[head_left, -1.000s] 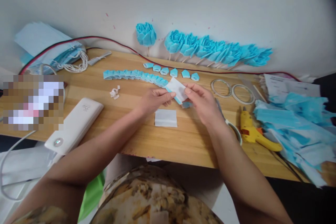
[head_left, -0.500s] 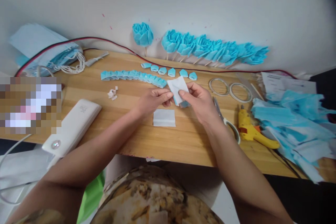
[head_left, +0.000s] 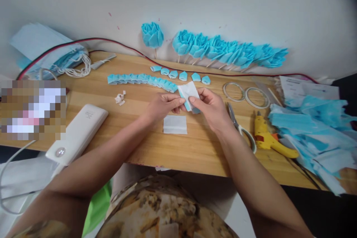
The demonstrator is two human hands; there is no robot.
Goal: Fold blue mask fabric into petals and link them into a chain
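Observation:
Both hands meet over the middle of the wooden table (head_left: pixel 195 148). My left hand (head_left: pixel 163 106) pinches the left edge of a small blue-and-white paper piece (head_left: pixel 189 92). From the right, my right hand (head_left: pixel 212 108) pinches the same piece with thumb and fingers. A white folded rectangle (head_left: pixel 175 124) lies on the table just below the hands. Behind them runs a row of folded blue petals (head_left: pixel 142 79), and several loose petals (head_left: pixel 181 74) sit beyond it.
Blue paper flowers (head_left: pixel 223 48) on sticks lean on the wall. Two tape rings (head_left: pixel 245 95), scissors (head_left: pixel 240 126), a yellow glue gun (head_left: pixel 267 139) and a heap of blue paper (head_left: pixel 312 134) lie right. A white power bank (head_left: pixel 78 132) and masks (head_left: pixel 52 59) lie left.
The paper piece has been turned and folded narrower between my fingers, and my right hand has shifted slightly left toward my left hand.

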